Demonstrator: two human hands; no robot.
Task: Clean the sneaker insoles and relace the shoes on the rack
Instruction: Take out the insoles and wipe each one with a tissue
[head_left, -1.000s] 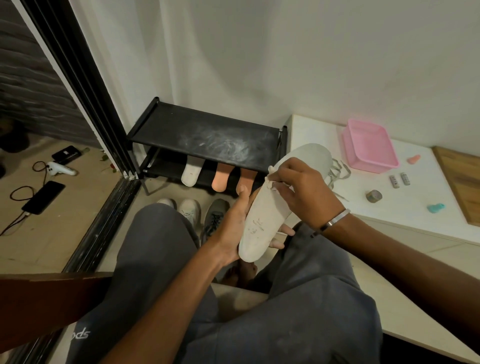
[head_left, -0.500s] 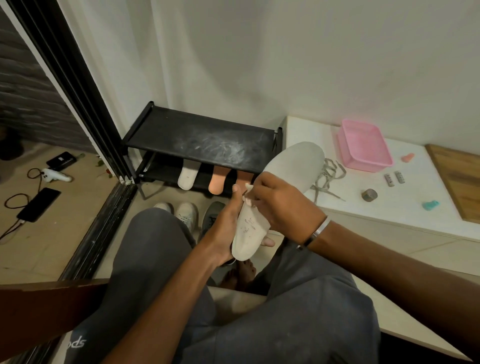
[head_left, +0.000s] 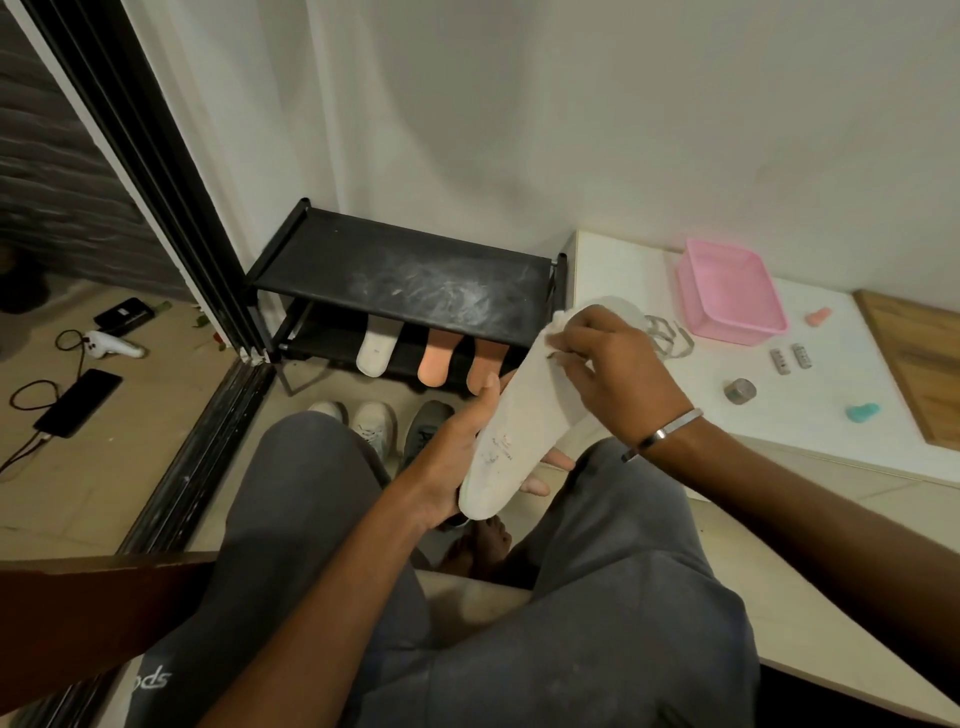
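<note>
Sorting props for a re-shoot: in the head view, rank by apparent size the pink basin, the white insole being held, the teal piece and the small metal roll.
1. White insole, though nearest the camera.
2. Pink basin.
3. Teal piece and metal roll: look alike, unranked.

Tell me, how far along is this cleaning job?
Three insoles already lie on the rack's lower shelf. The left hand holds a white insole while the right hand wipes it with a cloth. Loose laces suggest relacing remains.

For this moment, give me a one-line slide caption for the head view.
Seated person's left hand holds a white insole while the right hand wipes it with a small cloth.
</note>
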